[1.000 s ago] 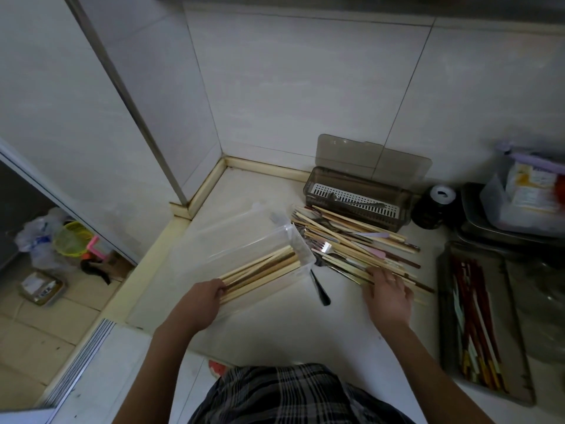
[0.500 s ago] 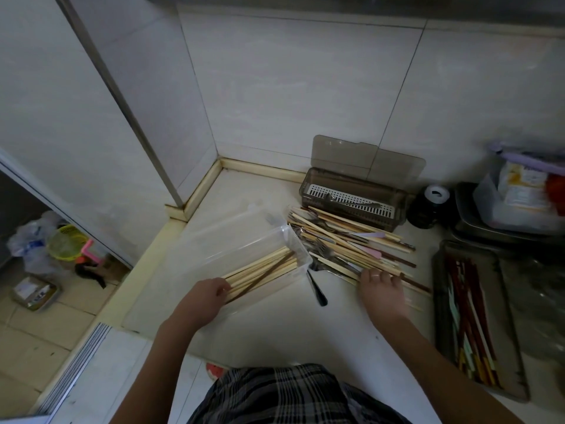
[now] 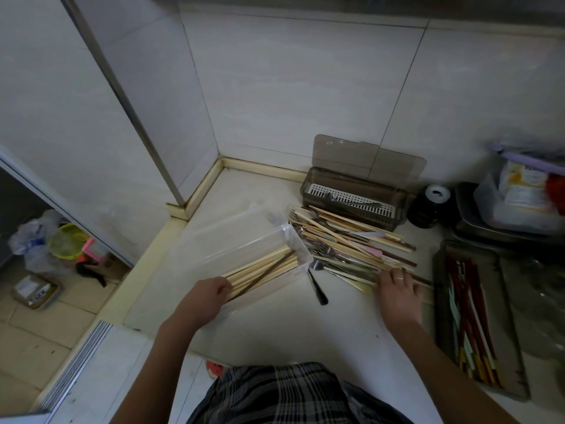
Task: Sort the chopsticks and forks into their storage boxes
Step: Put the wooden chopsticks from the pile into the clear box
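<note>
Two bare hands work at a pale counter (image 3: 275, 325). The left hand (image 3: 208, 296) has its fingers curled around the near ends of a bundle of wooden chopsticks (image 3: 263, 269), which lies slanted inside a clear plastic box (image 3: 241, 240) with its far ends up against the box's end wall. One darker stick lies across the pale ones in that bundle. The right hand (image 3: 397, 290) lies flat, fingers straight, pressing on the near edge of a mixed heap (image 3: 345, 243) of chopsticks and metal forks just to the right of the clear box; a ring shows on one finger. A black-handled utensil (image 3: 318, 287) lies on the counter between the two hands, pointing away from the heap. Behind the heap, against the tiled wall (image 3: 305, 96), stands a smoky brown box (image 3: 354, 197) with its lid raised and a white slotted tray inside, holding at least one metal utensil. To the right of the heap sits a long grey tray (image 3: 507, 356) with red and coloured sticks lying lengthwise in it. A dark round jar (image 3: 431, 206) stands beside the brown box.
</note>
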`<move>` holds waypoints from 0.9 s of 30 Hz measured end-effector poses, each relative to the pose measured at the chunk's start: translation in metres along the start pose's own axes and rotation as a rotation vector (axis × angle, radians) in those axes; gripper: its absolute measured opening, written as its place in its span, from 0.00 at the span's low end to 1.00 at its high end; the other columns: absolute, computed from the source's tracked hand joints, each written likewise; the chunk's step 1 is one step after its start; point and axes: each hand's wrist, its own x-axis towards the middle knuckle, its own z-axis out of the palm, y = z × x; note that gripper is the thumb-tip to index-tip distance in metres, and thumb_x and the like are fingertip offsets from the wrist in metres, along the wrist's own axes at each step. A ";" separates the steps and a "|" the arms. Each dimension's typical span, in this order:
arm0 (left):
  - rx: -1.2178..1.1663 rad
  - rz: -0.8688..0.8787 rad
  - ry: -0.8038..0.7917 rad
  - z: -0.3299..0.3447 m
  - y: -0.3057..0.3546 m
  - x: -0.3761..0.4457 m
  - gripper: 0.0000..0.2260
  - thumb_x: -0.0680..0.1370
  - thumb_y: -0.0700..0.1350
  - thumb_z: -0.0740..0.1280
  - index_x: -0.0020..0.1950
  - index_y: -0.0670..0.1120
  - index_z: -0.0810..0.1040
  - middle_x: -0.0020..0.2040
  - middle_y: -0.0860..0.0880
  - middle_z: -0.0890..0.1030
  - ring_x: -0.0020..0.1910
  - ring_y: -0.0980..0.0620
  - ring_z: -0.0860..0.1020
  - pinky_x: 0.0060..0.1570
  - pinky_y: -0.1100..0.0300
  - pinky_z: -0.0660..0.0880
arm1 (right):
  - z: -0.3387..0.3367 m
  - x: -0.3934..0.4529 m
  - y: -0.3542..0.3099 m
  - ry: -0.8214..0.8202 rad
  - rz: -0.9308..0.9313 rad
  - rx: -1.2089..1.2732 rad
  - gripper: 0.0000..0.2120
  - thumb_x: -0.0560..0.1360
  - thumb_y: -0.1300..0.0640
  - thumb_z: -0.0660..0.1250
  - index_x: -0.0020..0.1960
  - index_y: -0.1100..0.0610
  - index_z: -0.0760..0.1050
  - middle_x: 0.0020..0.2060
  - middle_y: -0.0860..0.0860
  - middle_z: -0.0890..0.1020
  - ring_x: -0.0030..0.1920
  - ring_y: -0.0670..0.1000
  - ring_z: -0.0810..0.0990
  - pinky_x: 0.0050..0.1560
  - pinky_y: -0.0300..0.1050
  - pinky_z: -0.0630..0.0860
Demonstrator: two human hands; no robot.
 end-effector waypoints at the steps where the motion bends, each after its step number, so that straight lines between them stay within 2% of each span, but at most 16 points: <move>1: 0.003 0.005 -0.001 0.000 0.000 0.000 0.10 0.80 0.43 0.60 0.56 0.43 0.79 0.56 0.46 0.80 0.55 0.49 0.76 0.52 0.63 0.67 | 0.001 0.001 0.001 -0.006 0.004 0.002 0.15 0.79 0.57 0.57 0.65 0.57 0.68 0.65 0.57 0.71 0.67 0.59 0.66 0.63 0.56 0.65; 4: 0.003 0.013 0.009 0.001 -0.002 0.001 0.10 0.80 0.43 0.60 0.56 0.44 0.79 0.56 0.46 0.80 0.54 0.49 0.76 0.52 0.64 0.67 | 0.004 0.003 0.002 0.028 -0.050 0.004 0.14 0.78 0.59 0.60 0.62 0.60 0.71 0.60 0.59 0.75 0.62 0.61 0.71 0.60 0.57 0.69; 6: 0.003 0.032 0.038 0.002 -0.003 0.000 0.09 0.80 0.43 0.60 0.56 0.45 0.79 0.55 0.46 0.80 0.54 0.49 0.76 0.52 0.64 0.67 | 0.005 0.000 0.002 0.135 -0.073 0.073 0.11 0.74 0.64 0.64 0.55 0.63 0.74 0.53 0.62 0.79 0.55 0.63 0.76 0.54 0.59 0.73; 8: -0.006 0.070 0.102 0.002 0.000 -0.002 0.09 0.80 0.42 0.61 0.56 0.45 0.79 0.54 0.45 0.80 0.52 0.49 0.76 0.51 0.62 0.68 | 0.000 -0.004 -0.002 0.248 -0.093 0.151 0.12 0.69 0.69 0.67 0.52 0.62 0.74 0.47 0.62 0.81 0.48 0.63 0.79 0.50 0.58 0.76; 11: -0.055 0.168 0.357 -0.002 0.023 -0.011 0.11 0.80 0.42 0.60 0.59 0.43 0.77 0.54 0.45 0.80 0.52 0.47 0.77 0.53 0.58 0.71 | -0.018 -0.006 -0.016 0.443 -0.223 0.206 0.20 0.63 0.71 0.72 0.52 0.57 0.76 0.42 0.57 0.83 0.42 0.60 0.81 0.46 0.55 0.75; 13: -0.037 0.288 0.528 -0.013 0.054 -0.019 0.13 0.80 0.46 0.57 0.59 0.43 0.77 0.54 0.46 0.80 0.52 0.47 0.77 0.53 0.55 0.72 | -0.035 -0.004 -0.033 0.576 -0.379 0.204 0.15 0.67 0.65 0.72 0.51 0.53 0.78 0.40 0.52 0.82 0.43 0.57 0.80 0.48 0.51 0.70; 14: -0.007 0.357 0.542 -0.019 0.069 -0.020 0.16 0.80 0.49 0.55 0.59 0.44 0.77 0.54 0.46 0.80 0.53 0.48 0.76 0.54 0.55 0.72 | -0.043 -0.003 -0.044 0.627 -0.453 0.204 0.11 0.69 0.61 0.69 0.50 0.51 0.78 0.40 0.50 0.82 0.43 0.56 0.79 0.48 0.50 0.66; 15: 0.048 0.428 0.489 -0.024 0.082 -0.018 0.18 0.79 0.51 0.53 0.60 0.46 0.76 0.55 0.47 0.79 0.54 0.48 0.76 0.55 0.54 0.72 | -0.050 -0.003 -0.055 0.657 -0.516 0.216 0.09 0.71 0.58 0.65 0.50 0.49 0.77 0.40 0.48 0.81 0.43 0.55 0.78 0.49 0.49 0.63; 17: 0.169 0.539 0.279 -0.026 0.100 -0.009 0.20 0.78 0.54 0.52 0.62 0.49 0.75 0.58 0.49 0.78 0.55 0.48 0.75 0.55 0.53 0.73 | -0.063 -0.004 -0.080 0.677 -0.632 0.262 0.09 0.71 0.55 0.61 0.49 0.48 0.76 0.41 0.47 0.81 0.44 0.53 0.77 0.50 0.48 0.62; 19: 0.172 0.507 0.091 -0.020 0.104 -0.001 0.16 0.80 0.53 0.54 0.63 0.51 0.73 0.57 0.47 0.78 0.54 0.46 0.76 0.52 0.52 0.74 | -0.071 -0.003 -0.096 0.686 -0.718 0.329 0.09 0.72 0.53 0.61 0.48 0.50 0.78 0.41 0.47 0.82 0.44 0.53 0.78 0.51 0.48 0.63; 20: 0.158 0.461 0.062 -0.017 0.101 0.000 0.13 0.81 0.52 0.55 0.62 0.52 0.72 0.55 0.47 0.79 0.53 0.45 0.77 0.51 0.52 0.74 | -0.072 -0.002 -0.099 0.689 -0.731 0.370 0.09 0.73 0.53 0.61 0.47 0.51 0.79 0.42 0.47 0.82 0.45 0.52 0.78 0.53 0.49 0.65; 22: 0.133 0.387 0.102 -0.014 0.088 -0.002 0.12 0.81 0.50 0.55 0.62 0.53 0.72 0.55 0.47 0.79 0.52 0.46 0.76 0.50 0.53 0.73 | -0.072 0.004 -0.092 0.667 -0.640 0.469 0.07 0.75 0.55 0.62 0.48 0.52 0.79 0.45 0.47 0.82 0.49 0.50 0.78 0.56 0.51 0.67; 24: 0.093 0.329 0.122 -0.016 0.068 -0.007 0.13 0.81 0.49 0.55 0.63 0.52 0.73 0.57 0.48 0.78 0.55 0.48 0.76 0.53 0.55 0.73 | -0.063 0.011 -0.072 0.602 -0.416 0.504 0.06 0.76 0.57 0.63 0.51 0.53 0.77 0.48 0.49 0.81 0.52 0.52 0.77 0.57 0.53 0.67; 27: 0.091 0.262 0.042 -0.018 0.037 -0.011 0.14 0.81 0.44 0.57 0.65 0.48 0.73 0.59 0.47 0.77 0.56 0.49 0.75 0.56 0.59 0.69 | -0.037 0.019 -0.038 0.370 -0.071 0.416 0.10 0.76 0.57 0.65 0.58 0.55 0.76 0.54 0.55 0.79 0.57 0.60 0.75 0.59 0.58 0.66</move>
